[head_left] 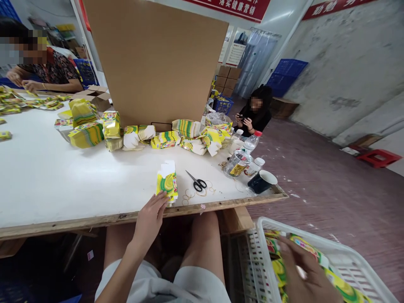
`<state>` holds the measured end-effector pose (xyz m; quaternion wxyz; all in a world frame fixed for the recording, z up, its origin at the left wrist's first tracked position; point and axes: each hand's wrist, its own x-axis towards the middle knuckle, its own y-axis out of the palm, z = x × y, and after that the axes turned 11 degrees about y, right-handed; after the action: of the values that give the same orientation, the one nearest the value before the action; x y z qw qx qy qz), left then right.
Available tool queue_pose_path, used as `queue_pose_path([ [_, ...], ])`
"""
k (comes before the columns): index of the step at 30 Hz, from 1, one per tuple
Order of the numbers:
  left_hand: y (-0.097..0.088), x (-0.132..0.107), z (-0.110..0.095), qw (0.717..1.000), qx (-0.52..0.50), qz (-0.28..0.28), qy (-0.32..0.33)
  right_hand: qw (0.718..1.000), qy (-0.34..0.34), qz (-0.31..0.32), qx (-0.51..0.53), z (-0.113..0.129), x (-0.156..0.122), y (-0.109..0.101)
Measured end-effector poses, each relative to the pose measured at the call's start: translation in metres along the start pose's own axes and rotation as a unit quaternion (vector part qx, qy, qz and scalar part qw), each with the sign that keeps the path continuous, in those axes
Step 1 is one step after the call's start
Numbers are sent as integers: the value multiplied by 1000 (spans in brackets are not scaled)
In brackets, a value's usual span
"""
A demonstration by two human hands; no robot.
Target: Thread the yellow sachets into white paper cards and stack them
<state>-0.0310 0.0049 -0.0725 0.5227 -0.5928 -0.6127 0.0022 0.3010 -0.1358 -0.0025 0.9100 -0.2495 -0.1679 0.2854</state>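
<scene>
My left hand [153,210] lies with its fingers stretched out on a small stack of flat yellow-green cartons [167,182], near the table's front edge. White flaps stick out at the stack's far end. Low on the right, my right hand [307,271] reaches into a white plastic basket [350,252]. Yellow-green printed packs [279,269] lie in the basket under and around that hand. It is blurred, and its fingertips are partly hidden, so whether it grips a pack does not show. Black-handled scissors [198,183] lie right of the stack, beside loose rubber bands [188,196].
Bundles of folded cartons [166,139] line the table's back, before a tall cardboard sheet [158,63]. A dark mug [261,182], a clear jar [237,164] and bottles [251,143] stand at the right corner. One person [50,67] works at left; another [257,109] holds a phone behind the table.
</scene>
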Motion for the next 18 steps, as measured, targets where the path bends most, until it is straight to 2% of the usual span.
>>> queue_pose_path([
  [2,-4,-2,-9,999,1,-35,9,993,71,77,56,21,-21,38],
  [3,-6,-3,-17,999,-3,-48,19,980,102,129,108,31,-31,57],
  [5,-10,-7,-36,995,-36,-62,65,931,153,259,207,48,-50,92],
  [7,-9,-12,-56,979,-119,-56,155,875,194,341,282,57,-62,114],
  [8,-7,-15,-64,967,-168,-36,188,857,210,356,307,57,-64,119],
  [9,-4,-18,-72,958,-211,-13,192,848,222,356,324,55,-64,120],
  [10,-1,-20,-78,952,-250,3,175,846,233,344,335,51,-63,119],
  [11,3,-22,-83,948,-289,10,132,847,242,331,339,46,-61,116],
  [13,9,-22,-89,925,-380,-10,-7,849,257,312,341,36,-58,107],
  [14,11,-21,-91,895,-437,-26,-82,849,258,309,342,32,-58,103],
  [15,12,-18,-92,852,-500,-33,-150,848,253,314,343,29,-60,100],
  [16,12,-15,-93,799,-566,-27,-203,847,243,325,344,28,-63,99],
  [18,10,-8,-95,684,-678,18,-269,843,215,351,345,29,-71,100],
])
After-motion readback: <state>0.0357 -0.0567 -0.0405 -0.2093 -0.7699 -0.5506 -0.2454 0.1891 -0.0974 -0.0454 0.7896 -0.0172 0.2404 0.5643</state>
